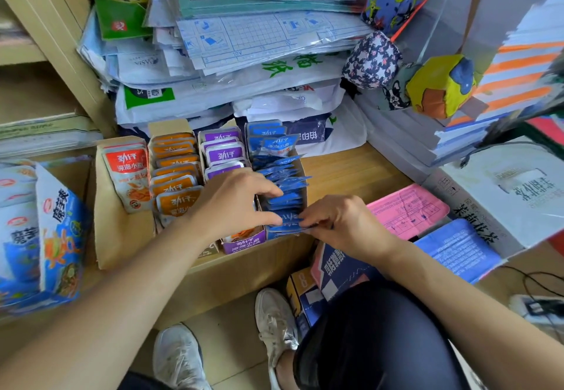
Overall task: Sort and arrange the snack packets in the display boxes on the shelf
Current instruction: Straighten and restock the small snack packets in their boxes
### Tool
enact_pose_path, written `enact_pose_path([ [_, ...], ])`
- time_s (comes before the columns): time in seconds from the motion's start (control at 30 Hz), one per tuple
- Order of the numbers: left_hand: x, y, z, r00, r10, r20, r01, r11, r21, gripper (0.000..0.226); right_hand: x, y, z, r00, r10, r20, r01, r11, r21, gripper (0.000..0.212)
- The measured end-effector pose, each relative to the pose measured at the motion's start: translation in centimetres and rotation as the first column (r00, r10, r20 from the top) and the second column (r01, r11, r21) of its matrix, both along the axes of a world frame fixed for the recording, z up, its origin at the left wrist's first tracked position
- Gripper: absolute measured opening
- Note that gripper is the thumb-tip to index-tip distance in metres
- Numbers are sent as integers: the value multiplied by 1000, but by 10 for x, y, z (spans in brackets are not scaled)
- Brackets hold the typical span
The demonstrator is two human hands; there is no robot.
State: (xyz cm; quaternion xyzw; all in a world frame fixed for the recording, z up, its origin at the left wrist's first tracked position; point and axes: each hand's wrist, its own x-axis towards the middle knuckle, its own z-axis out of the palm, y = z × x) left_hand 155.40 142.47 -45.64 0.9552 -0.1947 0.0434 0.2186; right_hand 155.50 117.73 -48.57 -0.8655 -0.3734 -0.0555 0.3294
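From my end I see four narrow display boxes side by side in an open carton [122, 237] on the wooden shelf [351, 173]. From left to right they hold red packets [128, 173], orange packets [175, 176], purple packets [224, 154] and blue packets [282, 182].

Both hands are at the blue display box [304, 199], the rightmost one. The left hand [235, 203] reaches over the purple row, and its forefinger and thumb are curled around a bunch of blue packets standing in the near half of the box. The right hand [345, 221] pinches the frontmost blue packets at the box's near end with its fingertips. Farther back in the box the blue packets lean unevenly, some tipped over the right wall.

Behind the boxes is a tall heap of paper packs [244, 54]. A pink sheet [406, 209] lies to the right, and a large blue snack bag [58, 231] is at the left. I can see white shoes [274, 319] on the floor below
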Motion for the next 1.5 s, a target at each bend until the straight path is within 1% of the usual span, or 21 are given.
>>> enact_pose_path([
  [0.07,5,-2,0,999,-5,34,3,997,72,55,0,-2,-2,1000,7,-23,-7,1000,-4,11],
  [0.2,11,-5,-3,976,-65,207,16,974,226,38,0,-2,-3,999,6,-46,-6,1000,-10,12],
  [0.27,11,-5,-5,960,-93,264,12,956,293,33,-1,-1,-2,999,9,-34,-9,1000,-9,11],
  [0.37,13,-5,-4,955,-79,285,-10,954,301,34,-2,0,-1,1000,4,-10,-4,1000,-5,11],
  [0.47,17,-6,-4,953,-64,295,-45,937,347,19,-1,-1,-2,1000,-16,13,16,1000,-26,11],
  [0.5,19,-5,-5,953,-56,298,-56,934,353,19,-1,-1,-2,1000,-20,15,20,999,-32,10],
  [0.6,22,0,-5,955,-60,292,-28,957,287,17,-2,-2,-2,999,-33,10,33,998,-48,11],
  [0.63,23,1,-3,961,-60,270,-22,957,290,25,-2,-2,-2,999,-37,6,37,998,-48,11],
  [0.7,22,2,0,973,-71,221,-15,931,364,47,-1,-1,-2,999,-39,4,39,998,-49,11],
  [0.73,22,1,2,980,-64,191,-17,919,395,54,-1,-1,-1,999,-33,8,33,998,-52,11],
  [0.8,23,-2,8,991,-32,134,-29,903,429,62,0,0,-1,1000,-19,19,21,998,-58,10],
  [0.87,22,-6,14,995,-4,102,-44,887,460,65,0,1,0,999,-31,23,32,998,-51,10],
  [0.93,21,-13,18,994,14,106,-64,874,482,61,0,2,1,998,-60,18,61,997,-37,13],
  [1.07,16,-21,16,991,7,131,-74,855,513,39,1,3,-2,999,-39,4,40,999,-38,20],
  [1.13,16,-21,12,985,-30,170,-67,842,536,26,1,3,-4,1000,-25,-5,25,999,-38,20],
  [1.2,15,-18,9,977,-83,195,-40,833,552,21,1,3,-5,1000,-23,-10,23,999,-31,20],
  [1.3,16,-16,1,969,-154,193,21,830,558,22,2,4,-7,999,-32,-14,31,999,-18,21],
  [1.37,19,-11,-6,962,-179,204,48,852,521,26,3,5,-8,999,-37,-7,37,999,-6,20],
  [1.43,24,-2,-12,962,-165,219,63,910,410,26,3,6,-10,998,-54,-12,55,998,20,16],
  [1.5,25,5,-10,962,-130,241,69,966,248,25,2,6,-11,996,-87,-9,88,995,44,14],
])
